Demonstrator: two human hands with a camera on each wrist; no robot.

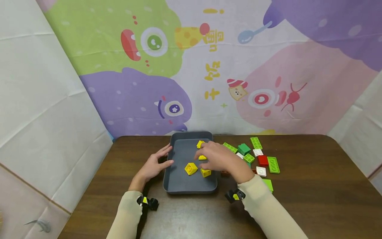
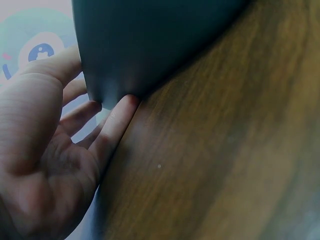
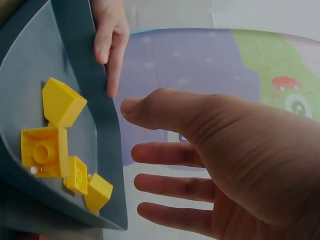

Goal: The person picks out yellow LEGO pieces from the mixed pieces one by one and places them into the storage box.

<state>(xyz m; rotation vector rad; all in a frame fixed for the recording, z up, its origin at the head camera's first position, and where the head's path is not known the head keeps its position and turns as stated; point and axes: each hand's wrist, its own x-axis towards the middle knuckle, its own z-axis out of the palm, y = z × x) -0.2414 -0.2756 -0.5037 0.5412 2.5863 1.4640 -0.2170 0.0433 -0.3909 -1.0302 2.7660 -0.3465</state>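
Observation:
A dark grey tray (image 1: 182, 186) stands on the table with several yellow toy bricks (image 1: 191, 168) inside, some with slanted faces. At its left side my left hand (image 1: 153, 167) touches the rim and outer wall, the thumb near the top edge. In the left wrist view the fingertips (image 2: 131, 100) rest against the tray's dark outer wall (image 2: 150, 45), low by the table. Over the tray's right half hovers my right hand (image 1: 219, 159), fingers spread apart and nothing between them. The right wrist view shows its thumb and fingers extended above the yellow bricks (image 3: 45, 150).
Right of the tray lie loose toy bricks: a dark green brick (image 1: 243, 149), a red brick (image 1: 263, 160), a white brick (image 1: 261, 171) and light green plates (image 1: 273, 165). A patterned cloth (image 1: 209, 113) hangs behind the brown table (image 1: 313, 186).

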